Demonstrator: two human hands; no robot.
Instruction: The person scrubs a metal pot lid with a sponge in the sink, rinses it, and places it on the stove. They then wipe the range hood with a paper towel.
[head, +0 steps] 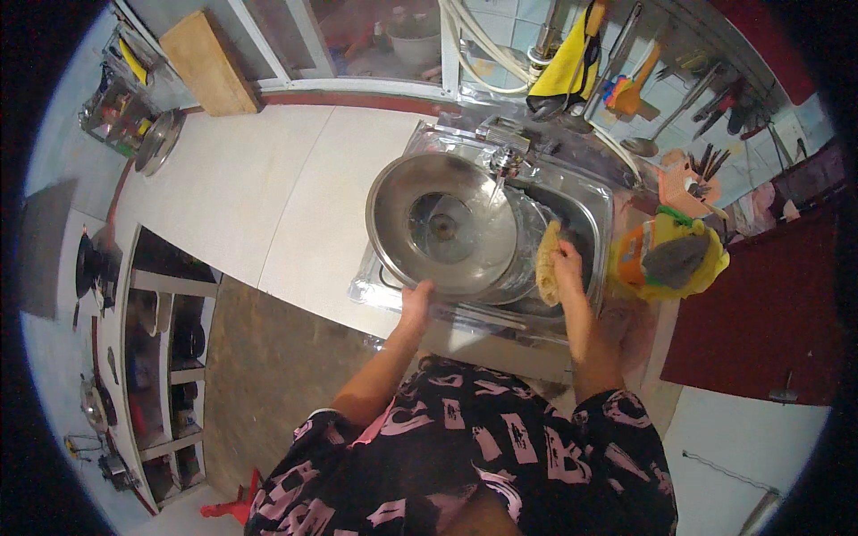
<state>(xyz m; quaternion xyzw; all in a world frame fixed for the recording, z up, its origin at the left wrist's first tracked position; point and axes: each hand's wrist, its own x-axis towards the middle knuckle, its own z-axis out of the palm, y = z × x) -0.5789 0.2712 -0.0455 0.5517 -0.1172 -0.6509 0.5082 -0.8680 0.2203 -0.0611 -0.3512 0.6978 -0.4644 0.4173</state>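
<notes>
A large round metal basin (442,268), wet inside, sits over the left part of the stainless steel sink (600,221). My left hand (419,301) grips its near rim. In my right hand (568,264) is a yellowish scrubbing cloth (547,268), held over the sink bowl to the right of the basin. Water runs from the metal faucet (506,161) at the basin's far right edge. Another round, shiny vessel (529,285) shows partly beneath the basin; the basin hides the rest of it.
White countertop (315,194) extends left, with a wooden board (208,63) leaning at its back. A yellow plastic bag (670,258) stands right of the sink. Ladles (640,146) and a yellow cloth (570,60) hang on the wall above a pink utensil basket (684,184).
</notes>
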